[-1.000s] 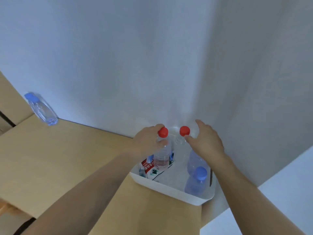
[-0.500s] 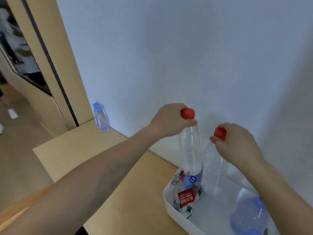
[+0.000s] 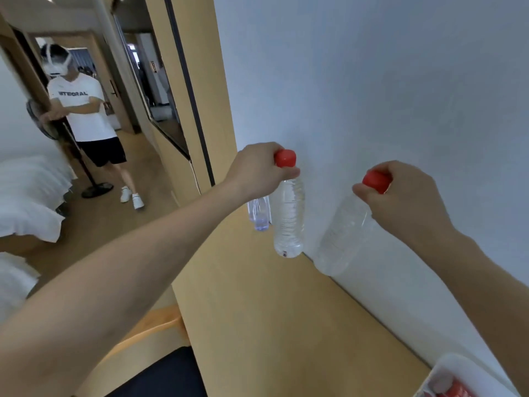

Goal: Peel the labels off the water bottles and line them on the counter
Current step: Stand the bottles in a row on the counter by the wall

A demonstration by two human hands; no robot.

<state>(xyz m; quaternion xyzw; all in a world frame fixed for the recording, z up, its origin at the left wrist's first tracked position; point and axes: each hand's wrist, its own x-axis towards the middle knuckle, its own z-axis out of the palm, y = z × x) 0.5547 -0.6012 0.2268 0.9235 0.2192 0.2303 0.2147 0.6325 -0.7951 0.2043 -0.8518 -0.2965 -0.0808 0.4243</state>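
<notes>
The left hand (image 3: pixel 259 167) is closed around the neck of a clear, label-free plastic water bottle with a red screw cap (image 3: pixel 287 216), fingers wrapped just below the cap, and the bottle hangs nearly upright above the light wooden counter (image 3: pixel 257 305) without touching it. The right hand (image 3: pixel 400 193) is likewise clamped on the red cap and neck of a second clear, label-free plastic bottle (image 3: pixel 343 236), which tilts with its base swung toward the left and lies close against the white wall (image 3: pixel 372 81); its base is also clear of the counter surface. The two held bottles are near each other but apart. Behind the left-hand bottle, at the far end of the counter beside the wall, stands a small clear bottle with a bluish tint (image 3: pixel 259 214), partly hidden, so its cap cannot be made out. At the lower right corner the rim of a white plastic tub (image 3: pixel 458 365) rests on the counter, with red-and-white material inside that is too cropped to identify. To the left, a dark-framed mirror panel (image 3: pixel 160 81) is mounted on a wooden surround, and a second person in a white shirt and dark shorts (image 3: pixel 86 116) stands in the background beside a pedestal fan (image 3: pixel 57 130).
</notes>
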